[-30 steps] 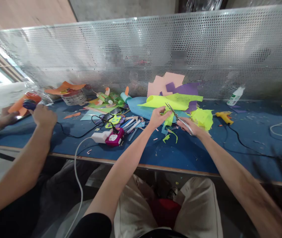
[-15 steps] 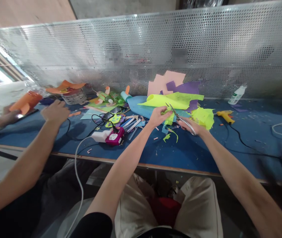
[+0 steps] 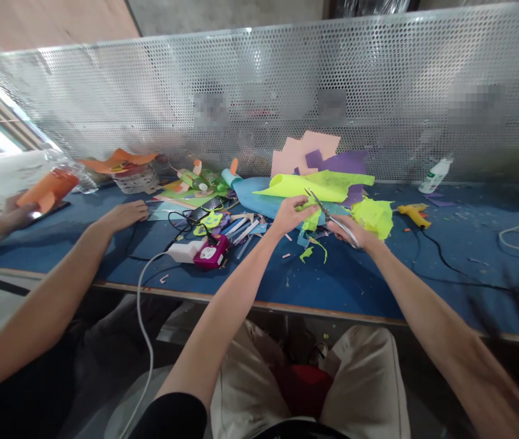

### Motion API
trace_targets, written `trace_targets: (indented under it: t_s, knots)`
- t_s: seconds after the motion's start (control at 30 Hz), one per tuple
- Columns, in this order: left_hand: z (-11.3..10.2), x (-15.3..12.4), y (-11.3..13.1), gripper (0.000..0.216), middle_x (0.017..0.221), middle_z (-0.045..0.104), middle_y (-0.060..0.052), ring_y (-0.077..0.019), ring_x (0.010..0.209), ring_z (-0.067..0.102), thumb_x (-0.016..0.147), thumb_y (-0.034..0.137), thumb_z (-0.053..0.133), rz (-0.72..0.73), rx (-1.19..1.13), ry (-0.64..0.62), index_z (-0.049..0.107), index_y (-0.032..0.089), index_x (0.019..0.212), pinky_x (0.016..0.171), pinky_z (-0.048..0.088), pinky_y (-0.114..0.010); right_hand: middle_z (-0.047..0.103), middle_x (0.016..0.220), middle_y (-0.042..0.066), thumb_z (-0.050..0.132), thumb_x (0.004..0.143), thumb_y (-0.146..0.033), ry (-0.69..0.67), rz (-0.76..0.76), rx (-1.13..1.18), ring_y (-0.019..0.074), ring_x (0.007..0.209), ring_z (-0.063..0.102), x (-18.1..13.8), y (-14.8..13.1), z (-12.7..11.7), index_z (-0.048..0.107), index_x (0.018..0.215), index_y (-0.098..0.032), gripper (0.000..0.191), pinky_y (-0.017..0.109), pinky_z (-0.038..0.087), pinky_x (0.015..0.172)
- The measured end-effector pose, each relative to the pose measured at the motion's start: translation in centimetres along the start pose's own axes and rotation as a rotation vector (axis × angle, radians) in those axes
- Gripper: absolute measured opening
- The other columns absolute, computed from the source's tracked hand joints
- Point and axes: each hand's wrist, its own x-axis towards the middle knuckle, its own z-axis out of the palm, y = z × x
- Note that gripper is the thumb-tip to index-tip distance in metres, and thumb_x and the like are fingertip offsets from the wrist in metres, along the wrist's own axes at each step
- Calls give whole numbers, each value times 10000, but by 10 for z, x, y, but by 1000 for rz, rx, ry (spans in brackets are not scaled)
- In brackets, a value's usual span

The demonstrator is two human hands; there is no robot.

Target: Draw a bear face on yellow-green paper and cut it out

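Observation:
My left hand pinches a small piece of neon-yellow paper just above the blue table. My right hand is closed round the handles of a pair of scissors, whose blades point up and left into that paper. Yellow-green offcuts lie on the table under my hands. A larger sheet of neon-yellow paper lies just behind them.
A co-worker's hand reaches in from the left beside an orange scrap. A magenta plug adapter with white cable, a yellow glue gun, a glue bottle, pink and purple sheets and a perforated metal screen surround the work.
The co-worker's hand has moved right, from the orange items at the far left to the table near the cables. My hands with scissors and paper have barely shifted.

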Motion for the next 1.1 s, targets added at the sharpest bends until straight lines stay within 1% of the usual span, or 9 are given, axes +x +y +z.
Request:
trace_targets:
  t_s: [0.07,0.13,0.3,0.4,0.5,0.6,0.77,0.97,1.1]
  knots:
    - [2,1,-3,454,721,513,11,-129,696,428,748,599,790,-19,-28,61,622,179,783,629,335,-274,490,679,3,451,970,-767,34,-17,-14,156,604,461,2,4,1,505,839,-220,565,284,355,539]
    - [4,2,-9,462,730,552,10,-127,689,458,723,593,817,-62,-86,93,679,177,870,626,371,-269,488,692,2,460,972,-758,61,-21,-9,156,618,462,3,7,3,505,850,-218,556,286,363,552]
    - [14,4,-23,457,697,557,13,-98,591,451,756,597,799,-182,-291,121,666,166,830,550,406,-268,505,726,3,474,967,-757,64,-30,56,149,631,467,5,7,10,514,871,-210,557,282,365,560]
    - [17,4,-25,452,698,581,-5,-94,558,471,783,590,784,-226,-299,159,648,158,802,525,420,-272,495,697,-11,494,958,-754,65,-18,76,138,604,446,4,1,13,502,849,-213,552,275,341,542]
    - [17,2,-23,434,699,620,-24,-101,546,501,835,581,737,-199,-254,144,667,154,806,518,424,-272,493,672,-15,491,945,-771,53,18,109,137,581,443,2,-3,13,489,826,-220,564,277,345,533]
    - [16,-1,-20,443,696,646,-30,-103,550,506,876,588,691,-145,-190,134,695,149,814,529,412,-264,517,690,-5,454,951,-780,20,24,129,150,611,486,1,-2,13,496,829,-225,570,283,390,564]
    - [17,-5,-15,464,655,615,-15,-112,583,501,893,599,660,-100,-97,162,704,150,784,559,393,-255,545,729,9,394,971,-773,12,2,99,167,672,530,0,2,13,513,860,-226,570,288,416,610]
    - [18,-5,-13,466,628,591,-8,-119,595,498,892,593,657,-86,-71,152,698,147,763,574,377,-257,533,725,0,402,986,-747,9,-39,104,169,662,515,0,1,13,496,852,-236,537,295,409,611]
    - [18,-5,-13,433,644,603,-10,-121,614,515,899,552,663,-78,-79,151,699,147,751,595,389,-257,526,709,-2,375,999,-744,2,-31,108,166,640,501,0,3,12,495,845,-238,542,301,399,608]
